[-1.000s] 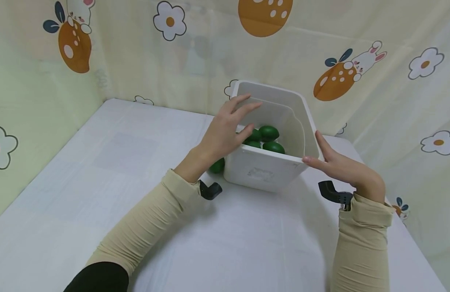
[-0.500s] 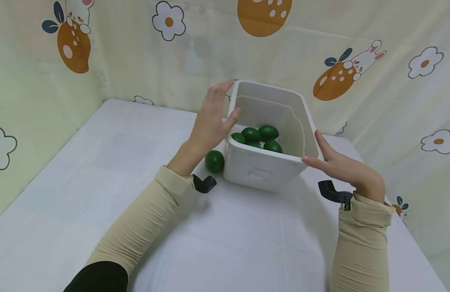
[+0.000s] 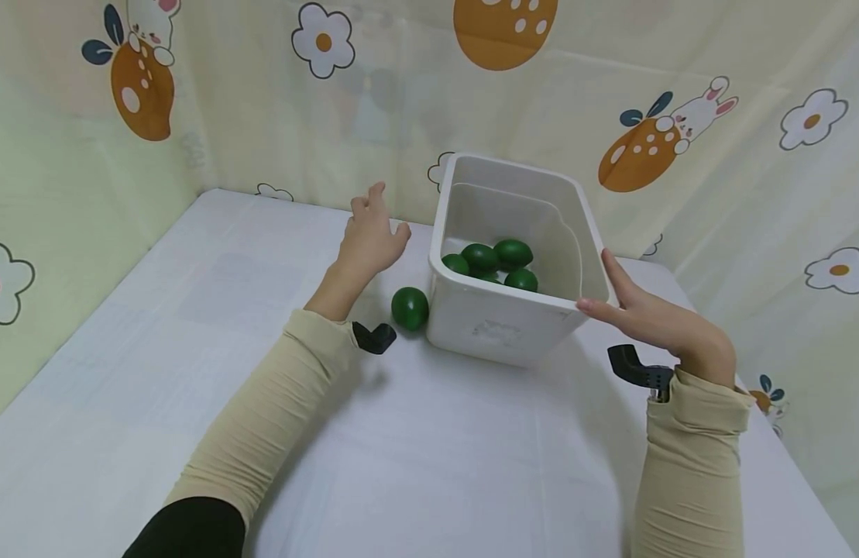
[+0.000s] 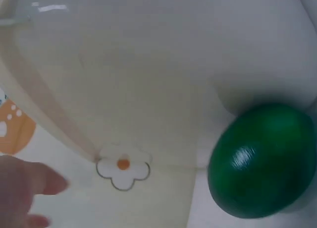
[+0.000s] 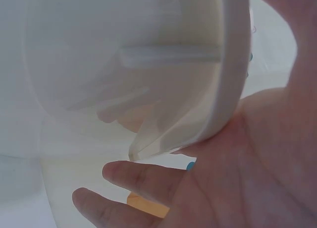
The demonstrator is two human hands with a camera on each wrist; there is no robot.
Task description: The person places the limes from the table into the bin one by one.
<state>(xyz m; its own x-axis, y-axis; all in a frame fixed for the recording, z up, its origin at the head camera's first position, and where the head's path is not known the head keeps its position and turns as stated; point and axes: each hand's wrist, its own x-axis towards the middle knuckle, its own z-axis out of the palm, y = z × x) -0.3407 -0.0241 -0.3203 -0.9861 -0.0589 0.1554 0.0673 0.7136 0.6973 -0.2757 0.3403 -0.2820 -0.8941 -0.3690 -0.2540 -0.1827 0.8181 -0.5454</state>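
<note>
Bin (image 3: 502,329) steadied by your right hand (image 3: 655,322), fingers straight on its rim. Left hand (image 3: 369,236) relaxed, holding nothing, near green egg (image 3: 410,308) beside bin.

- No readable text, number or brand shows in any view.
- The white plastic bin (image 3: 499,329) bears a faint, pale label patch on its near wall; whatever is printed there is too blurred to read.
- The cream curtain (image 3: 262,93) carries only flower, rabbit and orange-egg pictures, no words.

left hand (image 3: 369,236): fingers loosely curled; right hand (image 3: 655,322): fingers straight
</note>
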